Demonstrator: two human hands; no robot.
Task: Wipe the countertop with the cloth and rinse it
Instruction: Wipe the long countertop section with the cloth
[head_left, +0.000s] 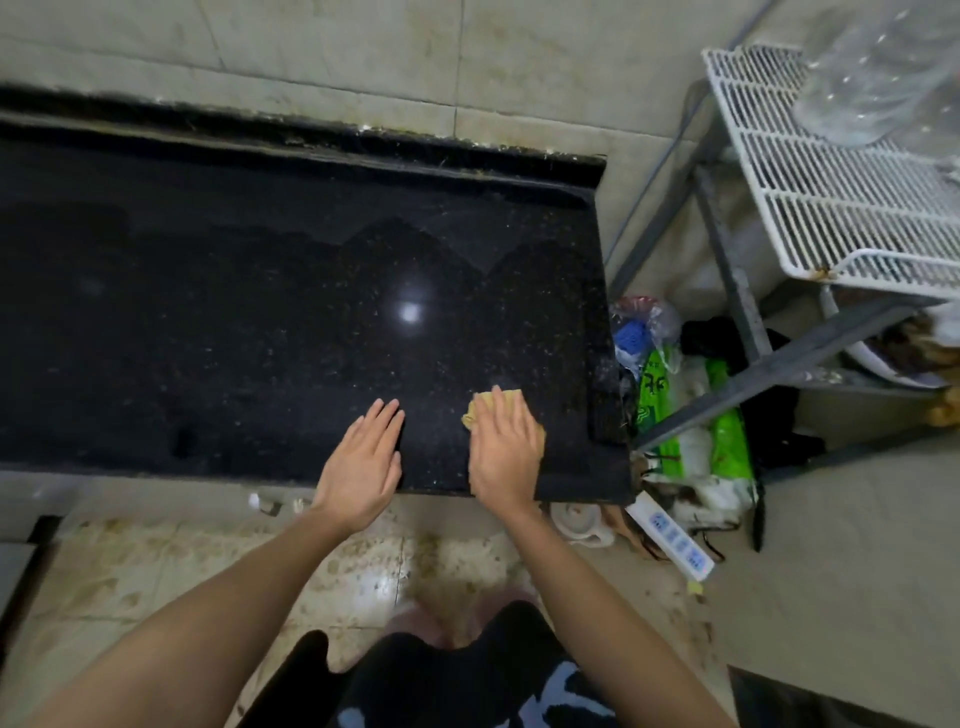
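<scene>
Cloth: yellow cloth (496, 402) lies flat on the black countertop (260, 312), near the front right corner, under the right hand (504, 447).
Right hand: fingers straight, palm pressing the cloth down; not curled round it.
Left hand: left hand (361, 460) flat on the bare counter just beside, fingers relaxed, holding nothing.
Key relation: most unwiped surface stretches left and back from the cloth; right hand nearer, already on it.
In the way: left hand sits in a leftward sweep's path.
Nearby: white wire rack (831, 182) and green bags (722, 447) off the right edge; no sink visible.
</scene>
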